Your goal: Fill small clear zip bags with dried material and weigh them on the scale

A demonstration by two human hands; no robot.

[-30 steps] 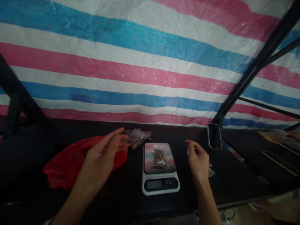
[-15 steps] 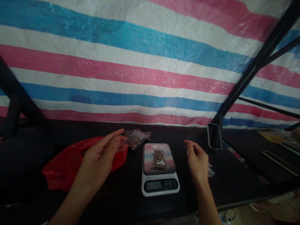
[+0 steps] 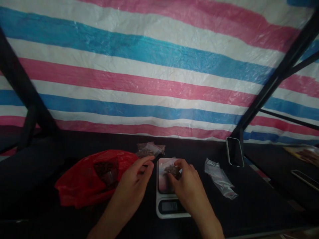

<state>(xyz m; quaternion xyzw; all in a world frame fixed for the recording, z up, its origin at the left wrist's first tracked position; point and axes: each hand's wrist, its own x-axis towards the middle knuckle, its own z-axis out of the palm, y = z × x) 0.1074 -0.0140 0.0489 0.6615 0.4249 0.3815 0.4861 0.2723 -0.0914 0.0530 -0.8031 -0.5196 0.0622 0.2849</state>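
A small clear zip bag of brown dried bits lies on the plate of a white kitchen scale. My right hand reaches over the scale, thumb and fingers closed round the bag and hiding part of the display. To the left of the scale hovers my left hand, its fingers a little apart and holding nothing. Beside that hand a red plastic bag lies open, with brown bits and a clear object showing in its mouth. Behind the scale rest filled zip bags.
Several flat clear bags lie to the right of the scale on the black table. A phone leans against a black frame post at the back right. Striped plastic sheeting hangs behind the table.
My right hand has moved left from beside the scale onto the bag on it. My left hand has come closer to the scale. The flat clear bags now show fully.
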